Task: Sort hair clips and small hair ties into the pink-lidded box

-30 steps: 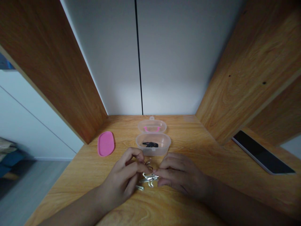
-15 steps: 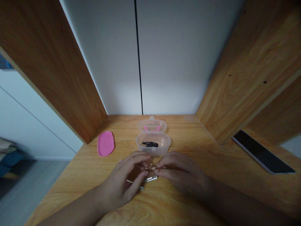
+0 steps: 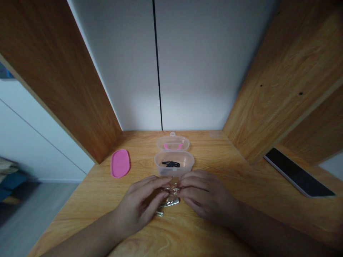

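My left hand and my right hand meet fingertip to fingertip over a small pile of silver metal clips on the wooden desk. Both hands pinch at the clips, with the fingers curled together; which clip each one grips is hidden. Just beyond the fingertips stands a clear plastic box, its lid hinged open at the back. A black clip lies inside the box.
A pink oval lid lies on the desk to the left of the box. A dark tablet rests at the right. Wooden side panels rise on both sides, with a white wall behind.
Both hands have slid forward toward the clear box and closed in, so the fingertips now cover most of the silver clips. The box and pink lid have not moved.
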{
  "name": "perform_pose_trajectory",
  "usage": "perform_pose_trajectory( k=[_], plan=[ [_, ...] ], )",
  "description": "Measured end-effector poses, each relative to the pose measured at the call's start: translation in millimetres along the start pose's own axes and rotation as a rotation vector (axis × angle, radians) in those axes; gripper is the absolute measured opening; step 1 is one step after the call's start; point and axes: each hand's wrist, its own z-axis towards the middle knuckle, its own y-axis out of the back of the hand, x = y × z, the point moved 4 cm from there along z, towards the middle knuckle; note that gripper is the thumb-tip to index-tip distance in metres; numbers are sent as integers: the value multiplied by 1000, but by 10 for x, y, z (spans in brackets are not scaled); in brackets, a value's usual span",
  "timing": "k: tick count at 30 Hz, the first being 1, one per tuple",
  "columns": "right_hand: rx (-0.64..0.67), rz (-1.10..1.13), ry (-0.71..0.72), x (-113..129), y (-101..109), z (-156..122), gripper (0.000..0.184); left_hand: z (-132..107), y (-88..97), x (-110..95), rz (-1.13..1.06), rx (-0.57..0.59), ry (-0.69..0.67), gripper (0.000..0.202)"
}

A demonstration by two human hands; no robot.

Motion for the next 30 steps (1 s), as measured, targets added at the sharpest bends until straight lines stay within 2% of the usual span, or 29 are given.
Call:
perform_pose_trajectory(
  k=[5, 8, 11, 15, 18, 21, 24, 27, 30],
  plan=[
    [23, -2, 38, 18, -36, -2, 13, -7, 9, -18, 14, -54, -22, 48],
    [-2, 44, 36, 20, -42, 12, 9, -48, 47, 21, 7, -157, 27, 50],
    [-41, 147, -9, 5, -27, 40, 9, -96, 90, 93, -61, -280, 96, 52],
    [-124, 296, -33, -7, 13, 63, 16, -99, 102, 143, -80, -337, 109, 49],
    [-157, 324, -169, -60, 11, 41, 14, -81, 91, 144, -79, -372, 100, 51],
    [-165, 325, -291, -119, -10, -5, 17, -60, 71, 121, -124, -384, 66, 53],
    [-149, 306, -198, -104, -20, -19, 20, -38, 90, 90, -150, -378, 30, 40],
    [-129, 316, -116, -77, -18, -13, 32, 9, 102, 24, -55, -228, -59, 23],
    [-145, 328, -127, -66, 1, 2, 36, 45, 124, -20, 23, -149, -99, 24]
  ],
)
